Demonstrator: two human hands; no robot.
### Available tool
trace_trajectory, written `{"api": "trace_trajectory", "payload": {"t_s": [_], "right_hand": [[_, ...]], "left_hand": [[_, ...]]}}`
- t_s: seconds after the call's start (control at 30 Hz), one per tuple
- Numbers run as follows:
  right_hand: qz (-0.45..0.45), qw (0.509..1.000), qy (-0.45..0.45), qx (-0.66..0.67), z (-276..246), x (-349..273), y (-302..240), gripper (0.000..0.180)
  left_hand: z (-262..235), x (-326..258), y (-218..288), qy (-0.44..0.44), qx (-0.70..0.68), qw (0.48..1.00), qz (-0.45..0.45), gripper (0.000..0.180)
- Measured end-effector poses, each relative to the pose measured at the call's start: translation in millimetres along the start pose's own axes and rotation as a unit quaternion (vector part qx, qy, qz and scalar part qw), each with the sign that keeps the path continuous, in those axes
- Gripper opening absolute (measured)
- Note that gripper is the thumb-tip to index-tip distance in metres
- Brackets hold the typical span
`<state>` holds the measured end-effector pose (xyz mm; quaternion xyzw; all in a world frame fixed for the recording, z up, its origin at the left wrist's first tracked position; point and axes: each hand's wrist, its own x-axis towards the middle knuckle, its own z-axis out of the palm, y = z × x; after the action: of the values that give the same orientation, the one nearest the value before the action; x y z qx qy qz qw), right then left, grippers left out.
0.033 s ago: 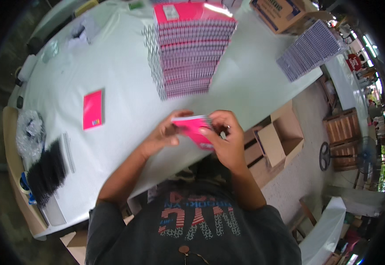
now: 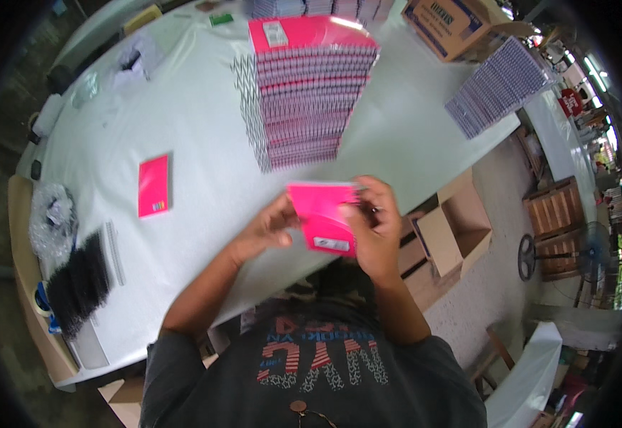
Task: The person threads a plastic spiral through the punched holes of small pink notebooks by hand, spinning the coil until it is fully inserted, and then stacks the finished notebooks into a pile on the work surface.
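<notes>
Close in front of me, my right hand (image 2: 379,228) grips a small pink spiral notebook (image 2: 322,207) by its bound right side, thumb on the cover. A white label shows near the cover's lower edge. My left hand (image 2: 268,228) is at the notebook's left edge, with its fingertips partly hidden there and its thumb apart from the cover. Beyond my hands rises a tall stack of spiral notebooks (image 2: 311,100), a pink cover on top and coils along its sides. To the left, a single pink notebook (image 2: 153,187) lies flat on the pale-covered table (image 2: 204,135).
Black wire coils (image 2: 79,282) and bubble wrap (image 2: 53,214) lie at the table's left end. Another notebook stack (image 2: 498,87) leans near the right edge, by a cardboard box (image 2: 446,27). An open carton (image 2: 461,225) sits below the table's right side, near a fan (image 2: 589,250).
The notebook in my right hand has tilted, so its pink cover and white label now face up more fully. The view has shifted slightly; the stack and the lone notebook stay in place.
</notes>
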<state>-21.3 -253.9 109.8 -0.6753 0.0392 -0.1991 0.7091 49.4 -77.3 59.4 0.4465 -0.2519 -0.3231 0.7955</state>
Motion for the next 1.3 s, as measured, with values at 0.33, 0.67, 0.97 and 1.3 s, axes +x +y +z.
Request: {"api": "trace_trajectory", "payload": {"t_s": [0.33,0.67,0.97,1.3], "right_hand": [[-0.207,0.959,0.091,0.174,3.6,87.7,-86.3,0.031],[-0.420,0.894,0.009,-0.158,34.3,165.3,-167.4,0.063],[-0.248,0.946,0.007,-0.211,24.4,186.3,-54.8,0.025],[-0.318,0.937,0.137,-0.044,37.8,184.1,-23.4,0.022]], "left_hand": [[57.9,51.5,130.2,0.234,0.259,0.894,0.280,0.044],[78.3,120.3,222.8,0.199,0.470,0.755,0.411,0.038],[-14.4,129.7,177.7,0.350,0.642,0.654,0.194,0.028],[8.1,120.4,140.6,0.430,0.500,0.666,0.348,0.029]]}}
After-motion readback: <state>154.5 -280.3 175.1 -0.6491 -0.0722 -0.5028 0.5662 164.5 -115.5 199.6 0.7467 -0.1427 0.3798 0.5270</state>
